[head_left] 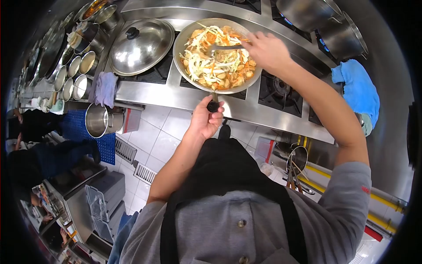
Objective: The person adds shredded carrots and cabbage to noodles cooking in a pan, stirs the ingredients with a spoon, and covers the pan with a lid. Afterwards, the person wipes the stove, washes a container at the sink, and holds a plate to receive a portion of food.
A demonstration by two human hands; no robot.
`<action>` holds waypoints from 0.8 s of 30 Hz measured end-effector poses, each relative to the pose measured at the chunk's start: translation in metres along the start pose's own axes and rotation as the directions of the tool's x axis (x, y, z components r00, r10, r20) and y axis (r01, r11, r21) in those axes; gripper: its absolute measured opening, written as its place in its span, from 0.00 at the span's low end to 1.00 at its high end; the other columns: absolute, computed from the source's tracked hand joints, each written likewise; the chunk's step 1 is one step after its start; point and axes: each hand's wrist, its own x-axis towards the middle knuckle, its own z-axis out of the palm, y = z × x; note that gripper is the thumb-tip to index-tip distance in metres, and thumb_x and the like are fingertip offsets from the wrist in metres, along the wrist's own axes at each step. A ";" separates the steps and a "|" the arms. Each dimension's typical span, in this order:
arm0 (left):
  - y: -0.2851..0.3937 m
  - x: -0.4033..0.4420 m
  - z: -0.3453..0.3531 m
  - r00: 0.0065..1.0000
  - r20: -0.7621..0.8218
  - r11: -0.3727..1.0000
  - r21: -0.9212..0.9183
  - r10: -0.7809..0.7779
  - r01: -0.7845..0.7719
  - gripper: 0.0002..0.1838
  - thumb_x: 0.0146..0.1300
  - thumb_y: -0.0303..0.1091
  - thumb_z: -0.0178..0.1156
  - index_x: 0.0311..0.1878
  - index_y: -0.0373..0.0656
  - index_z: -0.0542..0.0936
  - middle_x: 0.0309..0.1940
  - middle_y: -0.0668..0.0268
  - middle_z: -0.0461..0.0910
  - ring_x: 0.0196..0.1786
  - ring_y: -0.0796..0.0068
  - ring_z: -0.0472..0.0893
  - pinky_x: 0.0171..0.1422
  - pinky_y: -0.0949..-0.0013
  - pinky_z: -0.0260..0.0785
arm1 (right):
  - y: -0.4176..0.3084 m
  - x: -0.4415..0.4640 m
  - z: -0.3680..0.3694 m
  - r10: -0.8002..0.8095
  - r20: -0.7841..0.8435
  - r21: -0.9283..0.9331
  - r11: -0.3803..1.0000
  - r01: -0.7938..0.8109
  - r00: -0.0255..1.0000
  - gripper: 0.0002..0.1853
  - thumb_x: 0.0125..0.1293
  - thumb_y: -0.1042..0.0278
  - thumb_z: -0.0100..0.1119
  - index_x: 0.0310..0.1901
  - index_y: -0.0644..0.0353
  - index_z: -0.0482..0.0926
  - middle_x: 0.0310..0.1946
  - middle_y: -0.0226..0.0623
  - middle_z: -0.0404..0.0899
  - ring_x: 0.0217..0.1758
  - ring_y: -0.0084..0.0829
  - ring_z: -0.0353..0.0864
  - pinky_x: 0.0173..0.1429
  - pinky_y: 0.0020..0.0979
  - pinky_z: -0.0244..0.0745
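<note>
My left hand (207,118) is closed around the handle (213,106) of a wide frying pan (178,59) on the stove. Shredded pale vegetable, orange strips and browned chunks (211,66) fill the pan. Over its right rim, my right hand (268,52) grips a metal utensil (226,47) that reaches into the food. Slight blur and the food hide the utensil's end, so its exact kind is unclear. Left of the pan, a domed metal lid (143,48) with a black knob rests over the neighbouring burner.
Large pots (340,33) stand over lit flames at the back right. A bare burner (281,88) lies right of the pan. Blue cloth (358,92) and purple cloth (105,88) hang by the stove's ends. Metal containers (81,86) line the left; people are at far left.
</note>
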 end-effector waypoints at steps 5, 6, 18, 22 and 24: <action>0.001 0.001 0.001 1.000 0.000 1.000 -0.018 -0.025 0.025 0.24 0.75 0.52 0.51 0.47 0.34 0.73 0.26 0.65 0.71 0.18 0.83 0.63 0.14 0.82 0.53 | 0.051 -0.020 -0.056 0.222 0.259 0.029 0.971 -0.237 0.940 0.15 0.65 0.70 0.56 0.50 0.48 0.86 0.49 0.39 0.81 0.51 0.39 0.86 0.51 0.41 0.84; 0.000 0.001 0.001 1.000 -0.004 1.000 -0.014 -0.026 0.026 0.24 0.75 0.52 0.50 0.47 0.35 0.72 0.26 0.66 0.70 0.19 0.83 0.62 0.15 0.81 0.52 | 0.060 -0.022 -0.062 0.265 0.291 0.077 0.951 -0.298 0.919 0.16 0.64 0.71 0.56 0.52 0.49 0.86 0.49 0.41 0.81 0.51 0.40 0.86 0.50 0.41 0.84; 0.000 0.002 0.001 1.000 0.011 1.000 -0.007 -0.012 0.012 0.23 0.75 0.53 0.51 0.47 0.37 0.71 0.23 0.70 0.67 0.16 0.86 0.59 0.13 0.81 0.49 | 0.045 -0.033 0.035 0.308 0.532 0.458 0.679 -0.574 0.789 0.17 0.67 0.62 0.56 0.57 0.40 0.84 0.48 0.43 0.85 0.53 0.48 0.83 0.56 0.46 0.80; 0.001 0.000 0.001 1.000 0.014 1.000 0.010 -0.027 0.027 0.23 0.75 0.53 0.50 0.47 0.38 0.72 0.23 0.70 0.67 0.16 0.86 0.59 0.13 0.81 0.48 | 0.054 -0.065 -0.006 0.261 0.313 0.455 0.803 -0.385 0.913 0.16 0.67 0.63 0.58 0.56 0.42 0.84 0.43 0.41 0.85 0.46 0.48 0.85 0.51 0.46 0.80; 0.002 -0.001 -0.001 0.999 0.024 0.998 -0.033 -0.045 0.046 0.25 0.75 0.53 0.51 0.48 0.35 0.75 0.23 0.68 0.69 0.16 0.84 0.61 0.12 0.81 0.50 | 0.051 -0.075 -0.040 0.221 0.290 0.372 0.870 -0.323 0.931 0.17 0.66 0.64 0.59 0.56 0.43 0.84 0.39 0.39 0.84 0.39 0.46 0.86 0.45 0.46 0.81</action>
